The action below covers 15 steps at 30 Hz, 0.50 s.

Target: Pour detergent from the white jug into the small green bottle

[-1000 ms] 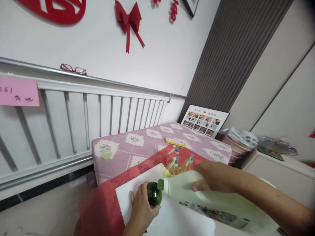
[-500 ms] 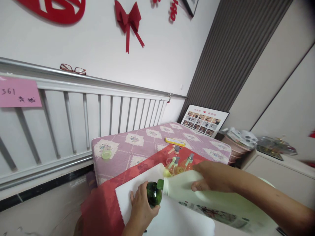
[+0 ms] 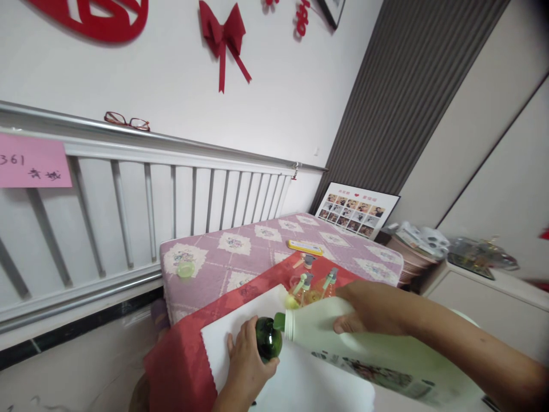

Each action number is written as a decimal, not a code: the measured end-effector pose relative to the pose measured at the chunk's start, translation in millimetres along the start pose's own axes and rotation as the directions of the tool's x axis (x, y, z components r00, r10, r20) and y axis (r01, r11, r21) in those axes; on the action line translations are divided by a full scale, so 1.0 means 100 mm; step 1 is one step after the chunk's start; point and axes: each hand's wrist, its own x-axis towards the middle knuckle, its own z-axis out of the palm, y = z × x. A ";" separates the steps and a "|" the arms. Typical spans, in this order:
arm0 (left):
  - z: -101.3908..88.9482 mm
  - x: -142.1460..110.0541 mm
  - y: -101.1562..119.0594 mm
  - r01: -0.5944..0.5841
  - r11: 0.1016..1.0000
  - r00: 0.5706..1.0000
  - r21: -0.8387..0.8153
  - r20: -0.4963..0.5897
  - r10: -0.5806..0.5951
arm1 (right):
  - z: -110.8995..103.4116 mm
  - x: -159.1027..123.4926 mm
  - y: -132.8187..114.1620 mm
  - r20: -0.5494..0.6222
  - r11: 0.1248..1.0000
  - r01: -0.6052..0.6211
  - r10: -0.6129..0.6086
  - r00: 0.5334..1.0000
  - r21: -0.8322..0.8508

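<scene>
My left hand [image 3: 249, 361] is wrapped round a small, round, dark green bottle [image 3: 269, 340], above a white sheet [image 3: 300, 375] with a scalloped edge. A large pale green jug [image 3: 386, 349] of liquid, with a printed label, lies tilted nearly level in my right hand [image 3: 358, 309]. Its green spout [image 3: 279, 321] meets the small bottle's mouth; whether liquid flows I cannot make out. Just beyond the jug's neck stand several pump bottles, among them a clear one with a green pump [image 3: 305, 283] and an orange one [image 3: 331, 283].
Under the white sheet a red cloth [image 3: 180, 349] covers part of a purple patterned bed surface [image 3: 240, 246]. On it lie a pale green cap [image 3: 186, 269] and a yellow box [image 3: 305, 247]. A white railing [image 3: 180, 194] runs along the left; a cabinet [image 3: 493, 303] stands at right.
Both hands, the green bottle and the jug hold nearly the same position; no clear movement shows.
</scene>
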 end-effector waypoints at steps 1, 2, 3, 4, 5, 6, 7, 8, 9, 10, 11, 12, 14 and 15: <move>0.00 0.00 0.00 -0.001 1.000 1.000 -0.003 -0.003 0.001 | 0.00 0.00 0.00 0.019 1.000 -0.005 0.006 1.000 -0.005; 0.00 0.00 -0.01 -0.003 1.000 1.000 -0.007 -0.006 0.003 | -0.01 0.00 -0.01 0.042 1.000 -0.010 0.010 0.999 -0.015; 0.00 -0.01 -0.01 -0.002 1.000 1.000 -0.013 -0.005 0.002 | -0.01 0.00 -0.02 0.064 1.000 -0.012 0.013 0.998 -0.024; 0.00 -0.01 -0.01 -0.003 1.000 1.000 -0.016 -0.003 0.003 | -0.02 0.00 -0.02 0.065 0.999 -0.018 0.020 0.998 -0.031; 0.00 -0.01 -0.01 -0.004 1.000 1.000 -0.017 0.000 0.004 | -0.02 0.00 -0.03 0.064 0.999 -0.024 0.026 0.998 -0.035; -0.01 -0.01 0.00 -0.003 1.000 1.000 -0.016 0.005 0.003 | -0.02 0.00 -0.03 0.061 0.999 -0.024 0.026 0.998 -0.033; -0.01 -0.01 0.00 -0.002 1.000 1.000 -0.014 0.010 0.002 | -0.02 0.00 -0.04 0.056 0.999 -0.021 0.022 0.998 -0.028; -0.02 -0.01 0.01 0.000 1.000 1.000 -0.013 0.014 0.000 | -0.01 0.00 -0.03 0.047 1.000 -0.017 0.018 0.999 -0.023; -0.02 -0.01 0.01 0.001 1.000 1.000 -0.013 0.014 -0.001 | -0.01 0.00 -0.03 0.033 1.000 -0.010 0.011 0.999 -0.017; -0.03 -0.01 0.02 0.002 1.000 1.000 -0.015 0.012 -0.001 | 0.00 0.01 -0.01 0.023 1.000 -0.001 0.002 1.000 -0.012; -0.03 -0.01 0.02 0.003 1.000 1.000 -0.016 0.009 -0.003 | 0.01 0.01 0.00 0.020 1.000 0.005 -0.004 1.000 -0.009; -0.04 -0.01 0.02 0.003 1.000 1.000 -0.015 0.006 -0.003 | 0.02 0.02 0.01 0.021 1.000 0.002 -0.002 1.000 -0.009; -0.04 -0.01 0.02 0.004 1.000 1.000 -0.008 0.005 -0.004 | 0.02 0.03 0.03 0.031 1.000 -0.009 0.009 0.999 -0.016; -0.03 -0.02 0.02 0.006 1.000 1.000 -0.003 0.008 -0.006 | 0.03 0.04 0.04 0.035 1.000 -0.009 0.010 0.999 -0.018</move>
